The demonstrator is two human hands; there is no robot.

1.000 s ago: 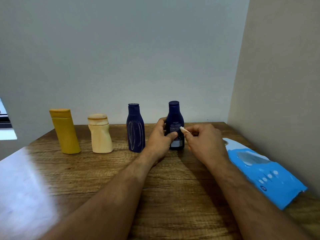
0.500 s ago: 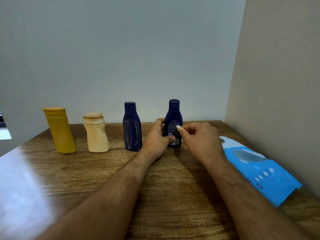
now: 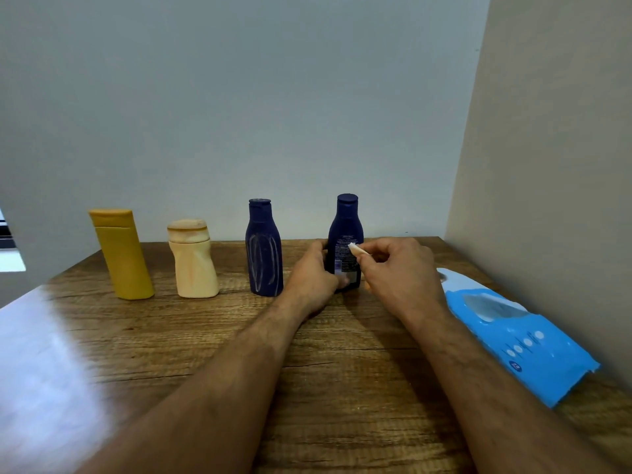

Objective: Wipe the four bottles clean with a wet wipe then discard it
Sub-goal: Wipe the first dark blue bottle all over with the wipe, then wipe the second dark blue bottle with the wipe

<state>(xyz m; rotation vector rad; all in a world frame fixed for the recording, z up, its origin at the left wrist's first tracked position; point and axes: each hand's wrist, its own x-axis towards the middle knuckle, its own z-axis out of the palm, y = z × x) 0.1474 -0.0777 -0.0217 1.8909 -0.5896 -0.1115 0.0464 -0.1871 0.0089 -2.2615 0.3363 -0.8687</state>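
Several bottles stand in a row at the back of the wooden table (image 3: 205,354): a yellow bottle (image 3: 122,254), a cream bottle (image 3: 192,265), a dark blue bottle with pale streaks (image 3: 263,249), and a dark blue labelled bottle (image 3: 345,230) on the right. My left hand (image 3: 313,278) grips the lower body of the labelled bottle from its left side. My right hand (image 3: 400,273) pinches a small folded white wet wipe (image 3: 355,249) against the bottle's label. Both hands hide the bottle's base.
A light blue wet-wipe pack (image 3: 523,333) lies along the table's right edge by the beige side wall (image 3: 547,165). A grey wall stands right behind the bottles. Bright glare covers the table's left part.
The view has shifted slightly. My right hand keeps the wipe on the labelled bottle's front, at about the same spot on the label. My left hand stays on the bottle.
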